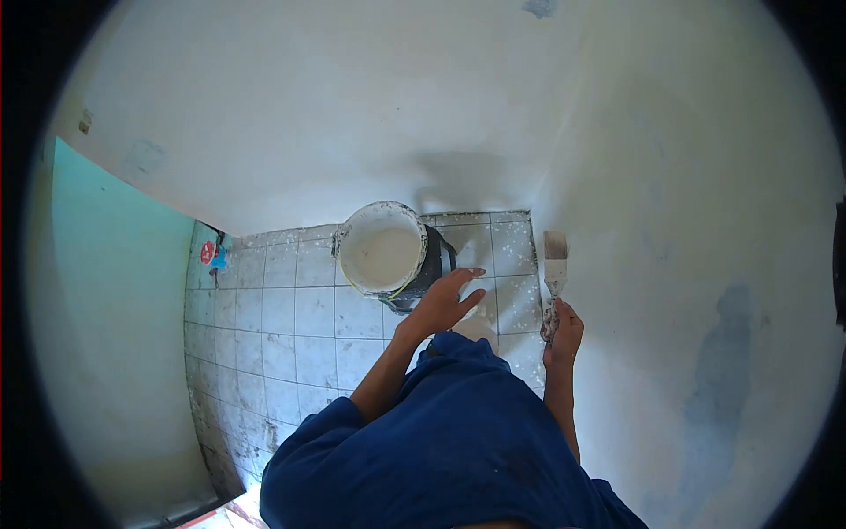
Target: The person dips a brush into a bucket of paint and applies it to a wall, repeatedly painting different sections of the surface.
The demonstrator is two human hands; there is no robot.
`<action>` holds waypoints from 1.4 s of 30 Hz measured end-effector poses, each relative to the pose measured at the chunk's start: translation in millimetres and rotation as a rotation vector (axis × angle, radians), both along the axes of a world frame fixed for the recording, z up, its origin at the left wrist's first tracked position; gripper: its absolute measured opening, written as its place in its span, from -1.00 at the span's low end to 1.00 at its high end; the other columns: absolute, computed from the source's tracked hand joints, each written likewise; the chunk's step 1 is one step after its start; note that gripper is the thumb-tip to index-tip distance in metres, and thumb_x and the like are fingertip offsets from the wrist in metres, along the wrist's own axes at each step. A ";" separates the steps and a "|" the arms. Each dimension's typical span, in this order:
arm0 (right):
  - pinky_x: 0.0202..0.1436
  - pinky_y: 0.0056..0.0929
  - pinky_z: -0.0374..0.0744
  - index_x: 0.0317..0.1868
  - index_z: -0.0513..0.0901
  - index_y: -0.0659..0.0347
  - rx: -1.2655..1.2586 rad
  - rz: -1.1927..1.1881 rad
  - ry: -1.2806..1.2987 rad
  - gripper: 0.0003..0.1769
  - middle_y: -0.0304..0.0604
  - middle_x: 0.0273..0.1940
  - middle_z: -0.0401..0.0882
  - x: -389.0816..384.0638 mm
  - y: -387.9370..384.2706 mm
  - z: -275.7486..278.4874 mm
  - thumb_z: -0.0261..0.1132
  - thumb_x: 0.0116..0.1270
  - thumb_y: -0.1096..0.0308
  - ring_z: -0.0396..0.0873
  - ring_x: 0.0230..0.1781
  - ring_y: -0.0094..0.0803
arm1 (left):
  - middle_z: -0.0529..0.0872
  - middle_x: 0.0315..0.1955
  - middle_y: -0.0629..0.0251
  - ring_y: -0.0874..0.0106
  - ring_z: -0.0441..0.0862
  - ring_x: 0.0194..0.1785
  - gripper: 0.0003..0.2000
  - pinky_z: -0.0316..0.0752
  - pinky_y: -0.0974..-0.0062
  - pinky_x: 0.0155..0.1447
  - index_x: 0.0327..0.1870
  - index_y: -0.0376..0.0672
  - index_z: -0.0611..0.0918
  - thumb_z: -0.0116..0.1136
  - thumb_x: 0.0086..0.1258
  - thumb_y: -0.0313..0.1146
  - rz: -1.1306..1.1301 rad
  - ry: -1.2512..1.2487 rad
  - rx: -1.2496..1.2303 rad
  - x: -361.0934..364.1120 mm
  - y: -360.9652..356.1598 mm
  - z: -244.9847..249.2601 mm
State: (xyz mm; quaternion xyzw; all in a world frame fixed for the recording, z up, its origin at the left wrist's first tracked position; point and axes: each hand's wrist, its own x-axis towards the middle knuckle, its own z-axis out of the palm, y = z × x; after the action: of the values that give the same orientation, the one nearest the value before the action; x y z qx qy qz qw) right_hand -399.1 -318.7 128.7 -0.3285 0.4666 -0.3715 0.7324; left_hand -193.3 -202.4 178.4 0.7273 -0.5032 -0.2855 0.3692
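Note:
My right hand [564,333] is wrapped round the handle of a putty knife [555,263], its wide blade pointing forward beside the right wall [670,264]. Fingers apart and empty, my left hand [447,302] hovers just right of a dark bucket [432,264]. A round, splattered white tub [381,212] sits on or in that bucket, with pale, creamy material [382,256] inside. Partly hidden below my left hand is a pale object [476,330].
Speckled square tiles [315,310] cover the floor. A white wall [308,106] rises ahead, and a greenish wall [115,264] stands at the left. A small red and blue item [209,254] lies at the far left floor edge.

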 end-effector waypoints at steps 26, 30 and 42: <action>-0.67 -0.60 0.30 -0.42 0.59 0.15 0.084 -0.009 0.258 -0.83 -0.37 -0.62 0.43 162.1 184.2 -18.8 0.24 0.28 0.26 0.34 -0.73 -0.62 | 0.56 0.11 0.14 0.33 0.52 0.17 -0.62 0.44 0.32 0.18 0.16 -0.22 0.47 0.13 0.39 -0.27 0.174 0.162 -0.046 201.9 225.2 -27.6; -0.67 -0.63 0.27 -0.31 0.64 0.27 0.073 0.120 0.278 -0.77 -0.35 -0.60 0.46 203.9 218.0 -19.5 0.25 0.30 0.24 0.33 -0.70 -0.63 | 0.57 0.10 0.16 0.33 0.54 0.15 -0.63 0.45 0.31 0.17 0.16 -0.22 0.47 0.13 0.39 -0.29 0.168 0.225 -0.045 233.5 248.9 -26.9; -0.46 -0.32 0.43 -0.44 0.60 0.40 -0.718 0.544 0.817 -0.65 0.02 -0.64 0.51 262.3 205.0 -57.4 0.26 0.21 0.19 0.50 -0.61 -0.31 | 0.59 0.02 -0.01 0.18 0.56 0.09 -0.57 0.44 0.30 0.15 0.15 -0.31 0.46 0.16 0.31 -0.29 0.308 0.256 0.002 271.9 223.2 -163.6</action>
State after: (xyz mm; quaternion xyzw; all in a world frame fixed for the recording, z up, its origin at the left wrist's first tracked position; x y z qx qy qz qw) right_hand -136.9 -113.7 71.3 -0.7783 0.4549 -0.1490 0.4062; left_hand 78.6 20.8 14.9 0.7539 -0.3347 -0.3164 0.4685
